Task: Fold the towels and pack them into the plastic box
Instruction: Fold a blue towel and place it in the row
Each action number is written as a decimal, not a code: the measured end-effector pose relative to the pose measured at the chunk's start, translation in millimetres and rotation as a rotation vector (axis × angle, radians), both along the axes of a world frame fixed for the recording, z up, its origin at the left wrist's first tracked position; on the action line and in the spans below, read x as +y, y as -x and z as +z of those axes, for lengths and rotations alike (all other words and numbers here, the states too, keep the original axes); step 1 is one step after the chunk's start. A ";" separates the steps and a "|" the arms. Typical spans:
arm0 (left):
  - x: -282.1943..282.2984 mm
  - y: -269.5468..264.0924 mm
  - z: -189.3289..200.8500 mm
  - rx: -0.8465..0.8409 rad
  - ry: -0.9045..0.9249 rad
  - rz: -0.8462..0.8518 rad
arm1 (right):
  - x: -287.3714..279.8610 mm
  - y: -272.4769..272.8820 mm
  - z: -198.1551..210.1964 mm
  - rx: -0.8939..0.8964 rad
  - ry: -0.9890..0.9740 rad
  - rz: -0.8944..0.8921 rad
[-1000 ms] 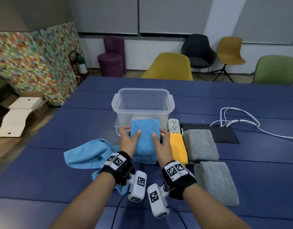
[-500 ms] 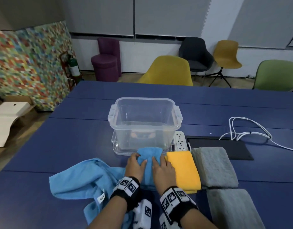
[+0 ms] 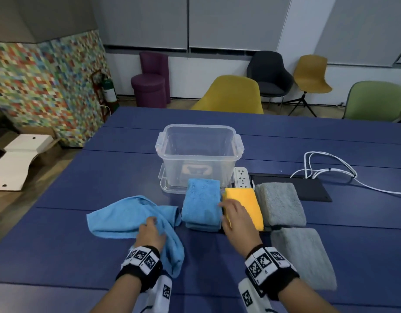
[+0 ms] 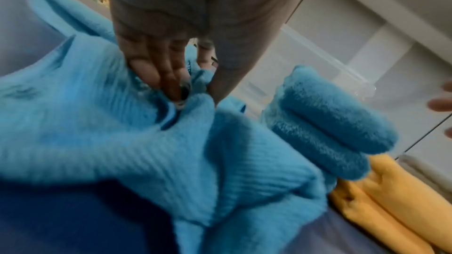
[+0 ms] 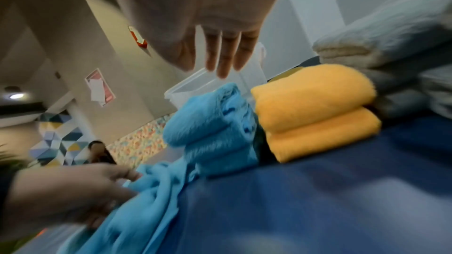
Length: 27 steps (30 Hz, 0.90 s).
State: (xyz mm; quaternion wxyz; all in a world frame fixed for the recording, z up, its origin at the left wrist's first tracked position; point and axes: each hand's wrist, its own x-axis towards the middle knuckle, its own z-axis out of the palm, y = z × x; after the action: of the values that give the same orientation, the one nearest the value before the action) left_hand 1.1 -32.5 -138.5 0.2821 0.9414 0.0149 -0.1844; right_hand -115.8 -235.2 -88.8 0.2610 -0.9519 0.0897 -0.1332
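From my head view the left hand [image 3: 150, 233] covers its own fingertips, and the left wrist view is smeared with motion, so I only just make out the fingers [image 4: 156, 65] bunching the loose blue towel [image 3: 131, 219]; its lower folds run out past the bottom edge there. The right hand [image 3: 236, 219] hides the near left part of the yellow towel [image 3: 247, 199] and the seam beside the folded blue towel [image 3: 201, 204]. Something pale, possibly a label, shows through the plastic box [image 3: 198, 141], too warped to read.
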 end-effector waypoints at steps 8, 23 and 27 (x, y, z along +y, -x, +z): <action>-10.8 100.3 -5.1 0.234 0.268 -0.058 | 35.6 67.3 -38.8 0.669 -0.143 0.237; -11.5 129.9 -10.3 -0.132 -0.402 -0.481 | -7.8 160.9 -31.6 0.655 0.068 0.020; -10.8 135.7 -13.2 -0.108 -0.579 -0.569 | 2.3 153.6 -48.5 0.633 0.045 -0.051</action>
State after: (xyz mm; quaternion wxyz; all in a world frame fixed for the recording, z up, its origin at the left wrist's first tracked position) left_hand -134.6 -43.3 -151.7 -0.0564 0.9568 -0.2095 -0.1935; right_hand -269.4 -233.0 -137.2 0.1957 -0.9490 0.1875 0.1610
